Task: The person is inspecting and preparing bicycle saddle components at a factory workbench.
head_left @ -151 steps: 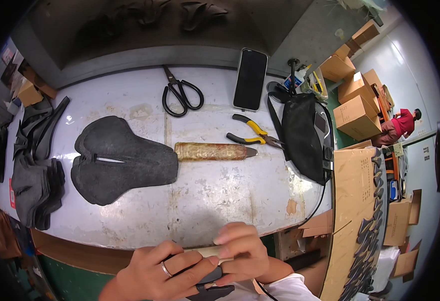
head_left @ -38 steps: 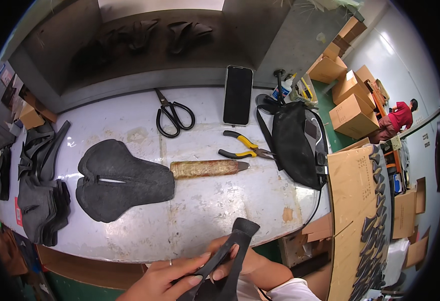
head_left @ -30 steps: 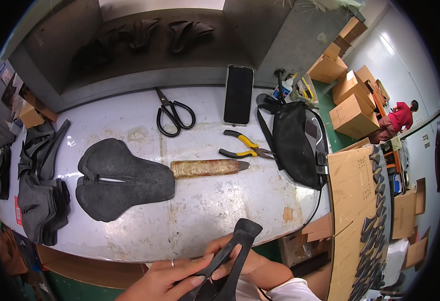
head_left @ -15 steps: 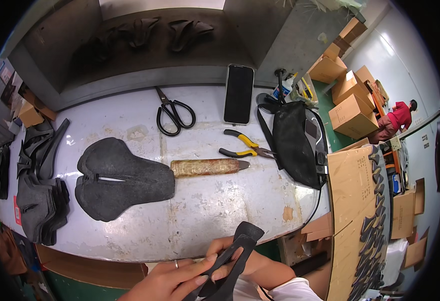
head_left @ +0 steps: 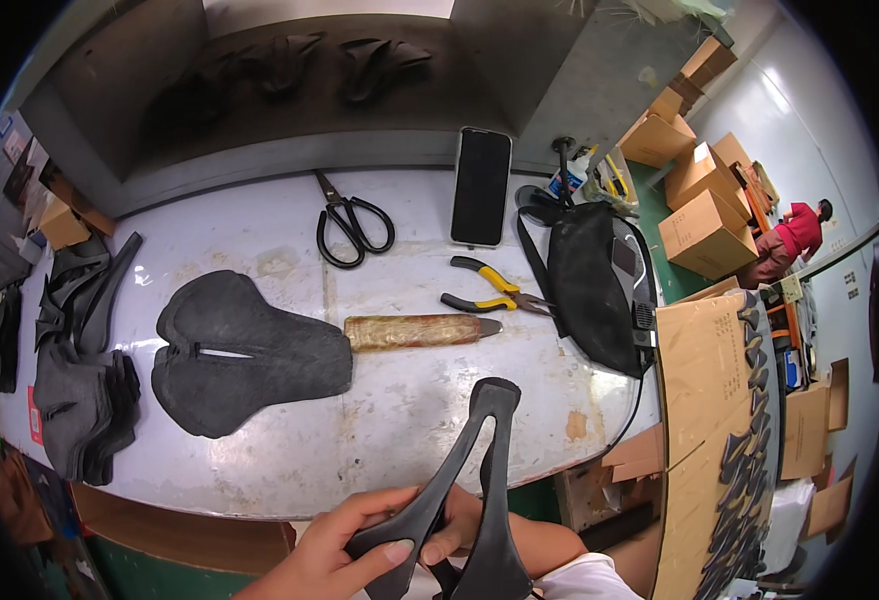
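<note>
A black bicycle saddle [head_left: 491, 490] with a long central slot is between my two hands at the table's front edge, its narrow nose pointing away from me. My left hand [head_left: 354, 545] grips its left wing, thumb on top and fingers underneath. My right hand [head_left: 456, 525] shows through the slot, fingers closed on the left arm of the saddle from the inner side; the rest of it is behind the saddle. On the table lies a dark grey saddle-shaped foam pad [head_left: 259, 370]. Its narrow end meets a tape-wrapped tool [head_left: 414, 332] with a dark pointed tip.
Black-handled scissors [head_left: 354, 225], a phone [head_left: 480, 187] and yellow-black pliers [head_left: 499, 290] lie farther back. A black pouch [head_left: 594, 290] sits right. Stacked grey pads [head_left: 84, 410] stand left. Beyond are a grey metal cabinet [head_left: 309, 165], cardboard boxes [head_left: 704, 230] and a person in red [head_left: 799, 235].
The saddle has turned more upright and moved forward, its nose now higher and its slot opened to view. My left hand has shifted its grip onto the left wing.
</note>
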Demonstrator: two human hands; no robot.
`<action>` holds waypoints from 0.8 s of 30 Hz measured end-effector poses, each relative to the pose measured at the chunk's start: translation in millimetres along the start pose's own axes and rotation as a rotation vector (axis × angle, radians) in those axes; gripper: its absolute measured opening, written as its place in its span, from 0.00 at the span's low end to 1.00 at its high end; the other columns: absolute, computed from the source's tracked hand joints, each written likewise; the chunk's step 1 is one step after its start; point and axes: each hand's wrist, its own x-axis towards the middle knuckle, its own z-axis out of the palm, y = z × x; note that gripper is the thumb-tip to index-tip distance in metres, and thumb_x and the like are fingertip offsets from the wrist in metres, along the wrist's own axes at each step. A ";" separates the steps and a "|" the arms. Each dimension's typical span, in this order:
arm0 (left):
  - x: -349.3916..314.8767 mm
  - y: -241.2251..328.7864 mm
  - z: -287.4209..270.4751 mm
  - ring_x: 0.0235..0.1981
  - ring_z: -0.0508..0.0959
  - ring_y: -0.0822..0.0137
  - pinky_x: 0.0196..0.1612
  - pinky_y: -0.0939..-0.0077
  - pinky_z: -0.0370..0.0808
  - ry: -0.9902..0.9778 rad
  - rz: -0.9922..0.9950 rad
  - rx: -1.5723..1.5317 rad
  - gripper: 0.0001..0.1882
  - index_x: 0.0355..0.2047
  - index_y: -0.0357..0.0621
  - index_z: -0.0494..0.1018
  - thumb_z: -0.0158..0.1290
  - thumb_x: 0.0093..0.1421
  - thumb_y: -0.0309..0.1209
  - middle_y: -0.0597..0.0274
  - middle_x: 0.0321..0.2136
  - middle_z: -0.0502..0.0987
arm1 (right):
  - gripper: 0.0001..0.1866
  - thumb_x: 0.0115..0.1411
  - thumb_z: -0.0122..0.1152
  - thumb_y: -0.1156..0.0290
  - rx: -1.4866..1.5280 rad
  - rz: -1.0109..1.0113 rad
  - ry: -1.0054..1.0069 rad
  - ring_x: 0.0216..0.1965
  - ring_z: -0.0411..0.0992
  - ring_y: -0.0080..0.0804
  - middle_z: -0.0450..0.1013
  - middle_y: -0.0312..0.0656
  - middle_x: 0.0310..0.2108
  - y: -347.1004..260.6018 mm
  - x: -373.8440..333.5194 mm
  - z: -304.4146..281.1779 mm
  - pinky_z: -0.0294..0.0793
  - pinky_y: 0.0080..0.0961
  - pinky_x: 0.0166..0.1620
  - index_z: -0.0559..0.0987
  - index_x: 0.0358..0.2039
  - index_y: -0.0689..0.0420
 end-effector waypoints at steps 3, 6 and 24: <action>-0.8 -1.3 0.6 0.44 0.75 0.71 0.47 0.78 0.71 0.007 -0.017 -0.049 0.24 0.57 0.31 0.62 0.51 0.60 0.21 0.53 0.45 0.75 | 0.31 0.43 0.78 0.68 -0.030 0.006 0.026 0.43 0.72 0.24 0.76 0.39 0.42 8.1 1.2 -8.9 0.69 0.22 0.48 0.75 0.47 0.65; -2.2 -1.9 -0.5 0.45 0.75 0.71 0.47 0.78 0.71 0.004 -0.030 -0.081 0.23 0.57 0.32 0.64 0.52 0.61 0.20 0.53 0.46 0.75 | 0.30 0.43 0.78 0.68 -0.066 0.015 0.041 0.41 0.72 0.23 0.76 0.37 0.39 2.5 1.6 -0.4 0.69 0.21 0.47 0.76 0.46 0.64; 4.1 5.9 -10.0 0.43 0.77 0.72 0.46 0.78 0.72 -0.159 -0.124 0.075 0.27 0.58 0.34 0.66 0.56 0.57 0.19 0.53 0.45 0.78 | 0.29 0.45 0.76 0.62 -0.313 -0.006 -0.102 0.30 0.72 0.24 0.72 0.39 0.31 -15.5 -3.2 -0.8 0.71 0.21 0.31 0.72 0.42 0.64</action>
